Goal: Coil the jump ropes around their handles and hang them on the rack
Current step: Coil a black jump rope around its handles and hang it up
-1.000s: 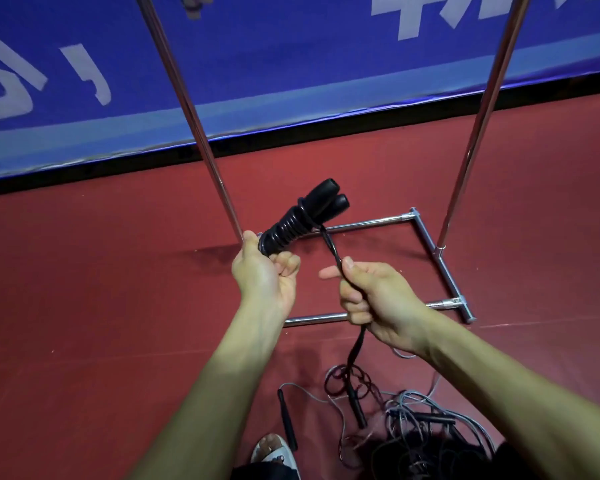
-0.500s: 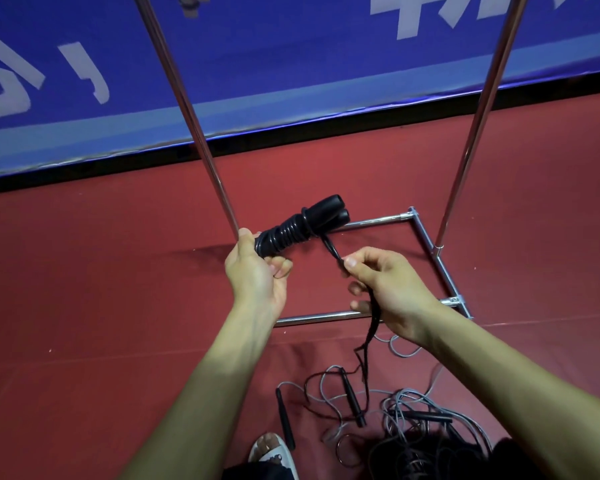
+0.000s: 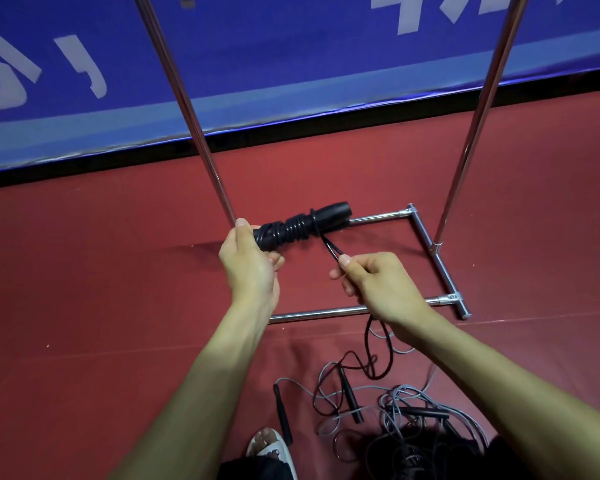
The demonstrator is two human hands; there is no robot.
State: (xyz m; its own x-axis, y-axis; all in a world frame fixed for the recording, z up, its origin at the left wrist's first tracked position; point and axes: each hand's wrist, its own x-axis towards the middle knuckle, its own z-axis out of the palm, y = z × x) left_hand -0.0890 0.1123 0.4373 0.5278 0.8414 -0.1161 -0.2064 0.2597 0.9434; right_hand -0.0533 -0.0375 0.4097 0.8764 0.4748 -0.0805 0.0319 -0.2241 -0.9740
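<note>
Black handles (image 3: 302,225) lie left-to-right, free end up-right | your left hand (image 3: 250,268) grips their left end | your right hand (image 3: 378,285) pinches the cord (image 3: 330,247) just below, nearer the bare end | next wrap likely goes there | slack on floor (image 3: 84,306)

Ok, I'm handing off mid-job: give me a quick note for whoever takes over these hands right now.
Left hand: grips one end of the paired black handles, rope coiled around their middle.
Right hand: pinches the doubled black rope just off the coil; slack hangs to the floor.
Done: several turns wound.
To do: wind the slack, hang the bundle on the rack, then do the tangled ropes on the floor.
</note>
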